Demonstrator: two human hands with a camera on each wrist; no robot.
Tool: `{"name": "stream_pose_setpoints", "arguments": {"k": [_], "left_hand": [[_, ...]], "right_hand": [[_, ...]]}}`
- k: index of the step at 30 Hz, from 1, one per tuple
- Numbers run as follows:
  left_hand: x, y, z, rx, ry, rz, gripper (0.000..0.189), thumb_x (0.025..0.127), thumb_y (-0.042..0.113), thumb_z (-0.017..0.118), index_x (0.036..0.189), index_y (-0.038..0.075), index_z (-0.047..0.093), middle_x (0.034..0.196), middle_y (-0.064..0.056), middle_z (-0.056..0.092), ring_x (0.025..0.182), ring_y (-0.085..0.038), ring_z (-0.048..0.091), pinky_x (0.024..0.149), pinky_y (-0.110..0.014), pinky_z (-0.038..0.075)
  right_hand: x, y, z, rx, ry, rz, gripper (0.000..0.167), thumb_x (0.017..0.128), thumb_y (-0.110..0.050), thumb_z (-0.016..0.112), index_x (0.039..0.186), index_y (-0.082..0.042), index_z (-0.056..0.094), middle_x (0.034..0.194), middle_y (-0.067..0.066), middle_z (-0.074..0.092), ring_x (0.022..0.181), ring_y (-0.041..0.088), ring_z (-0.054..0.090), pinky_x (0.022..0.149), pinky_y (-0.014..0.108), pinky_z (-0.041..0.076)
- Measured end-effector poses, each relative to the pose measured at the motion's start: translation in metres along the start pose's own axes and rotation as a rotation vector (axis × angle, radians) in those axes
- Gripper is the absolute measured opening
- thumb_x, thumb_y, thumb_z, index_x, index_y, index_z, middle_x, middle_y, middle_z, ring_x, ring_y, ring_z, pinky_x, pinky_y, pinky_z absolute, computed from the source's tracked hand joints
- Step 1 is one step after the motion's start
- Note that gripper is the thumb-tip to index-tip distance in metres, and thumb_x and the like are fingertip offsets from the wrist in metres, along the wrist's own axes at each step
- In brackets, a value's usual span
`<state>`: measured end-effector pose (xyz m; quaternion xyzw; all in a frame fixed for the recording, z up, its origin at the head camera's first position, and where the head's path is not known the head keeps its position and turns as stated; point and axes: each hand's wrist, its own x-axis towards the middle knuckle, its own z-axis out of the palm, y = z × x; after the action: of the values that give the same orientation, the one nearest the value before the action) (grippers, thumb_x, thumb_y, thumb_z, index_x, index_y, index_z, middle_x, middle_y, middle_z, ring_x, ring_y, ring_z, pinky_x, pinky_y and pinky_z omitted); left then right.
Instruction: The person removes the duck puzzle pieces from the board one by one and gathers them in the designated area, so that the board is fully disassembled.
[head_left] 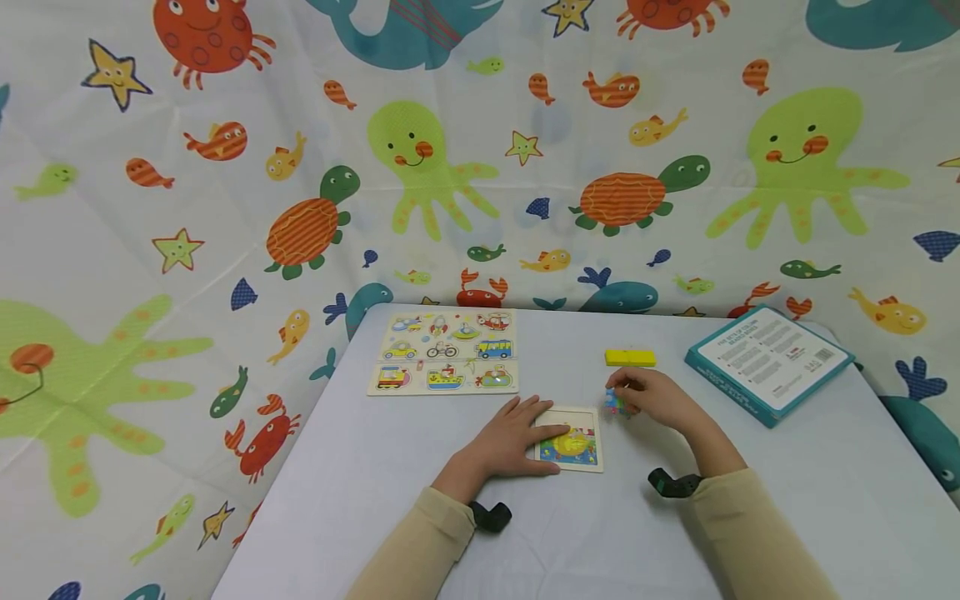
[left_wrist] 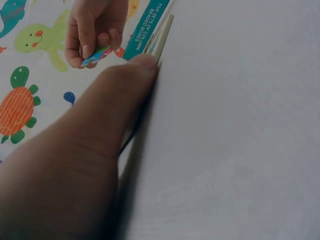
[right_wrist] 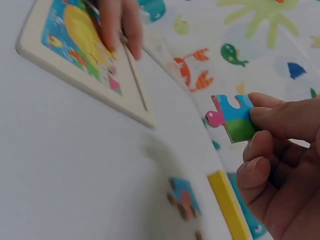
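Observation:
A small wooden jigsaw tray (head_left: 599,442), with a yellow picture partly filled in, lies flat on the white table. My left hand (head_left: 512,442) rests on its left side, fingers spread across the frame and the picture. In the left wrist view, the thumb (left_wrist: 135,75) lies along the tray's edge. Just right of the tray, my right hand (head_left: 652,398) pinches a jigsaw piece (right_wrist: 237,120) between thumb and fingers. That piece is blue and green with a pink knob, held above the table. Below it a blurred loose piece (right_wrist: 184,197) lies on the table.
A wooden vehicle puzzle board (head_left: 442,392) lies at the back left. Behind the right hand is a yellow block (head_left: 630,357). A teal and white box (head_left: 772,358) stands at the right. A sea-animal printed cloth (head_left: 525,108) hangs behind the table.

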<state>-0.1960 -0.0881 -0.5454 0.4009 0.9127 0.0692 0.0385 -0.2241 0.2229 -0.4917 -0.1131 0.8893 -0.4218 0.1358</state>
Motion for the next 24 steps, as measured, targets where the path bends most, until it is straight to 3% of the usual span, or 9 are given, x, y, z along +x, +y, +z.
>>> {"name": "stream_pose_setpoints", "arguments": {"k": [7, 12, 24], "left_hand": [[-0.001, 0.000, -0.001, -0.012, 0.007, 0.006, 0.072, 0.085, 0.077, 0.048, 0.150, 0.053, 0.026, 0.164, 0.004, 0.023, 0.154, -0.021, 0.015, 0.126, -0.047, 0.014], [-0.001, 0.000, 0.000, -0.007, 0.012, 0.006, 0.074, 0.085, 0.078, 0.047, 0.151, 0.052, 0.024, 0.164, 0.005, 0.023, 0.154, -0.020, 0.015, 0.126, -0.047, 0.014], [-0.002, 0.000, -0.001, -0.007, 0.027, 0.011, 0.071, 0.086, 0.078, 0.047, 0.150, 0.054, 0.027, 0.163, 0.004, 0.024, 0.153, -0.021, 0.017, 0.126, -0.047, 0.015]], "right_hand": [[-0.015, 0.019, -0.031, -0.016, 0.026, 0.021, 0.021, 0.103, -0.023, 0.054, 0.116, -0.010, 0.062, 0.091, 0.013, 0.058, 0.080, 0.025, 0.053, 0.065, 0.032, 0.046], [-0.025, 0.033, -0.048, -0.006, 0.022, 0.082, 0.025, 0.104, -0.027, 0.052, 0.119, -0.009, 0.060, 0.084, 0.011, 0.055, 0.077, 0.024, 0.052, 0.064, 0.033, 0.043], [-0.033, 0.077, -0.068, -0.015, 0.001, 0.144, 0.031, 0.103, -0.029, 0.052, 0.120, -0.005, 0.060, 0.079, 0.005, 0.053, 0.076, 0.018, 0.052, 0.065, 0.028, 0.043]]}}
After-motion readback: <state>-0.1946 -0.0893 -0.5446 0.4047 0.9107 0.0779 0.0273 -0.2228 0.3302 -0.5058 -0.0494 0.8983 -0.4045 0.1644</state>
